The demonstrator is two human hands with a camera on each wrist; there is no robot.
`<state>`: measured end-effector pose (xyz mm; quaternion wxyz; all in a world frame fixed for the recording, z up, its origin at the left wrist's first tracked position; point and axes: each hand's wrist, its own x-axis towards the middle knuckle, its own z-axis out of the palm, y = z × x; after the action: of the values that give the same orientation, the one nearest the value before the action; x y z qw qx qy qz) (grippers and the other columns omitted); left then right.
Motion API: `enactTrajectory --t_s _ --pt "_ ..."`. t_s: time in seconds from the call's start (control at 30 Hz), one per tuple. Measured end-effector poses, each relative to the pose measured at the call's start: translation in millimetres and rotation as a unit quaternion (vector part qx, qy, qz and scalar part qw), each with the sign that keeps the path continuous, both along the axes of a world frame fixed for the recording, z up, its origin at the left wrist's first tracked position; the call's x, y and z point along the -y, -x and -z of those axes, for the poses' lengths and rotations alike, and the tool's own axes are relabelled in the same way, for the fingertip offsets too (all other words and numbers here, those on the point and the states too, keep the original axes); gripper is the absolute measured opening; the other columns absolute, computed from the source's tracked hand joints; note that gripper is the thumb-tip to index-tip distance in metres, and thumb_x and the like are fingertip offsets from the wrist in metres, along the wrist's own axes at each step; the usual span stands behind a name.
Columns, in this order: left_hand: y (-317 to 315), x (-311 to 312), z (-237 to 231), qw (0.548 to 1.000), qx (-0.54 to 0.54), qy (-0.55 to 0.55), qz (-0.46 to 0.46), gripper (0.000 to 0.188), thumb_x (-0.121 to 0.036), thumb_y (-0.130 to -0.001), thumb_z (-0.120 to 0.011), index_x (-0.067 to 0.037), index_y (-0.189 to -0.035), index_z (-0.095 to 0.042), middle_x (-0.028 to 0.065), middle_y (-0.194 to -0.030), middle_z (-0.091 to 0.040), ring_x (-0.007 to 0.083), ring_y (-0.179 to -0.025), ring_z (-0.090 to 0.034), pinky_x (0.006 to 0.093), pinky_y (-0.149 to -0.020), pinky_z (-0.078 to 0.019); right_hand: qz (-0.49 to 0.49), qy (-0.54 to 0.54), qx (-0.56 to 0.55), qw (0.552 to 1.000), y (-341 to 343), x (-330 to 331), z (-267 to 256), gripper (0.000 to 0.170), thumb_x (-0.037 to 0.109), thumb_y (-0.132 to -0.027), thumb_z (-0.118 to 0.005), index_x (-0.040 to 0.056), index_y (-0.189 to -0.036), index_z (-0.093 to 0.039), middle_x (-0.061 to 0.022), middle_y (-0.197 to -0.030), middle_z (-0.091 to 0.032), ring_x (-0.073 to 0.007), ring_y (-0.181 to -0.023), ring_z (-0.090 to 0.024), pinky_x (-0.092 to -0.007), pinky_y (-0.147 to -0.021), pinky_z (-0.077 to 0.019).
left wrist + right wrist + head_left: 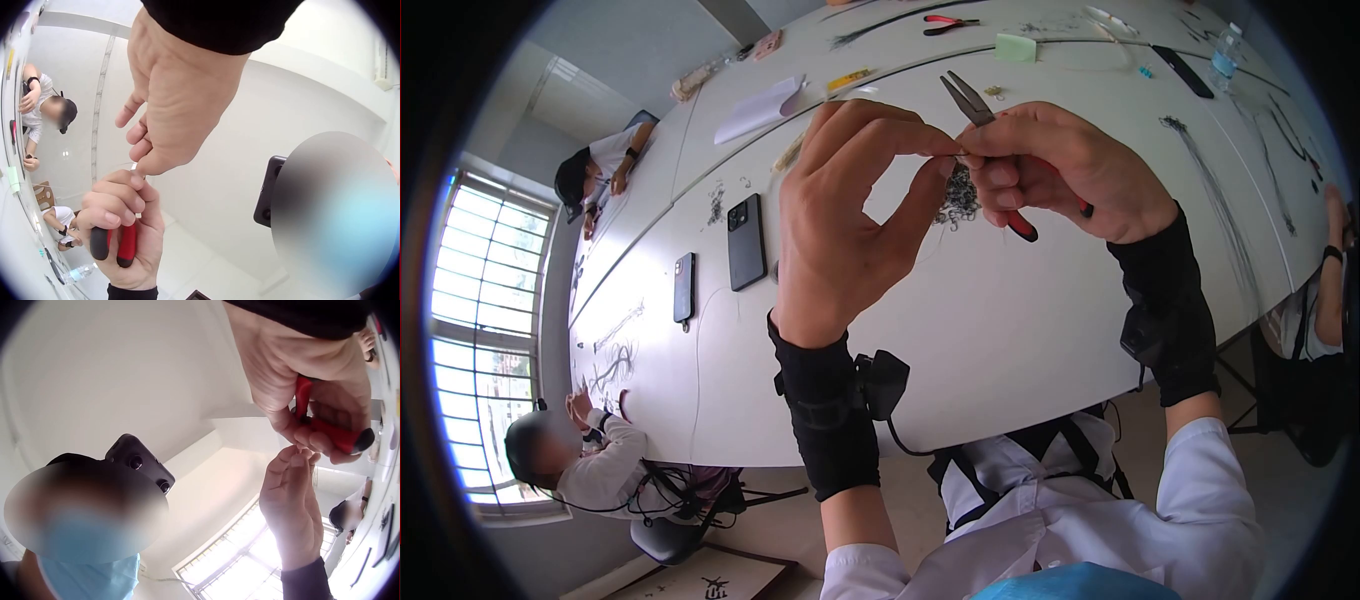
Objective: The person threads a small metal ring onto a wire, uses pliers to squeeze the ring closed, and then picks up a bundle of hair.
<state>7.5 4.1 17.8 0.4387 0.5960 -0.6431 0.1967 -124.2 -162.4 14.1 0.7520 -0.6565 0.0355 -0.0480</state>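
Gripping, right hand: the right hand (1080, 165) curls its fingers round long-nosed steel pliers with red-and-black handles (970, 103); the nose points toward the tabletop's far edge, its jaws looking slightly parted.
Pinching, left hand: the left hand (825, 220) brings thumb and forefinger together on a tiny pale piece (961, 155), too small to identify, right at the right hand's fingertips.
Place of piece and pliers: both are held above the white tabletop (1040, 330), back from its near edge; a tangled pile of dark, thin curls (962, 198) lies below.
Risk, tiny piece: it could slip and be lost among the dark curls, since only fingertips seem to secure it and they crowd together.
Risk, pliers: they could turn or nip the left forefinger, because the right hand's fingers appear to share the pinching work while holding the tool.
Forearms: they reach in over the near edge and converge; black cloth wrist sleeves (825, 420) cover both wrists.
Hand pose: wrists angle inward, the left hand arching from the left and the right hand meeting it, both raised off the tabletop.
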Motion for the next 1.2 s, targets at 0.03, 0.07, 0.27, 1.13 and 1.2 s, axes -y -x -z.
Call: enactTrajectory --t_s 0.03,0.07,0.27,1.13,1.2 --pt "-1 0 1 1.000 0.001 0.006 -0.004 0.020 0.005 -0.074 -0.075 -0.006 -0.090 -0.070 0.0041 -0.087 -0.068 0.0226 -0.083 -0.062 0.0331 -0.073 -0.0509 0.010 0.015 0.004 1.000 -1 -1 1 0.036 0.036 -0.099 -0.060 0.0041 -0.083 -0.062 0.0015 -0.066 -0.048 -0.0154 -0.063 -0.058 -0.0279 -0.061 -0.0481" --pt "-4 2 3 1.000 0.003 0.013 -0.007 0.020 0.005 -0.074 -0.075 -0.007 -0.089 -0.070 0.0039 -0.087 -0.068 0.0225 -0.083 -0.062 0.0328 -0.073 -0.0509 0.019 0.030 0.008 0.999 -1 -2 2 0.037 0.038 -0.100 -0.059 0.0040 -0.085 -0.062 0.0013 -0.067 -0.048 -0.0145 -0.064 -0.058 -0.0272 -0.061 -0.0475" --pt "-11 3 6 0.992 -0.030 0.094 -0.076 0.015 0.003 -0.076 -0.074 -0.006 -0.086 -0.068 0.0028 -0.085 -0.067 0.0209 -0.080 -0.063 0.0310 -0.071 -0.0502 0.104 0.146 0.005 0.984 -5 -12 3 0.048 0.046 -0.105 -0.048 0.0031 -0.091 -0.064 0.0008 -0.073 -0.053 -0.0098 -0.067 -0.052 -0.0239 -0.062 -0.0433" --pt "-7 11 10 0.987 0.011 0.104 -0.122 0.018 0.003 -0.074 -0.073 -0.008 -0.086 -0.068 0.0025 -0.082 -0.064 0.0203 -0.077 -0.060 0.0312 -0.067 -0.0488 0.143 0.217 0.034 0.965 -10 -33 14 0.057 0.047 -0.103 -0.052 -0.0037 -0.081 -0.067 -0.0054 -0.057 -0.049 -0.0144 -0.053 -0.046 -0.0308 -0.055 -0.0412" --pt "-7 11 10 0.987 0.011 0.103 -0.124 0.018 0.002 -0.074 -0.074 -0.008 -0.086 -0.068 0.0026 -0.082 -0.064 0.0203 -0.077 -0.060 0.0313 -0.068 -0.0491 0.141 0.221 0.033 0.964 -10 -33 14 0.056 0.047 -0.104 -0.051 -0.0022 -0.081 -0.065 -0.0020 -0.058 -0.047 -0.0112 -0.054 -0.043 -0.0279 -0.053 -0.0392"
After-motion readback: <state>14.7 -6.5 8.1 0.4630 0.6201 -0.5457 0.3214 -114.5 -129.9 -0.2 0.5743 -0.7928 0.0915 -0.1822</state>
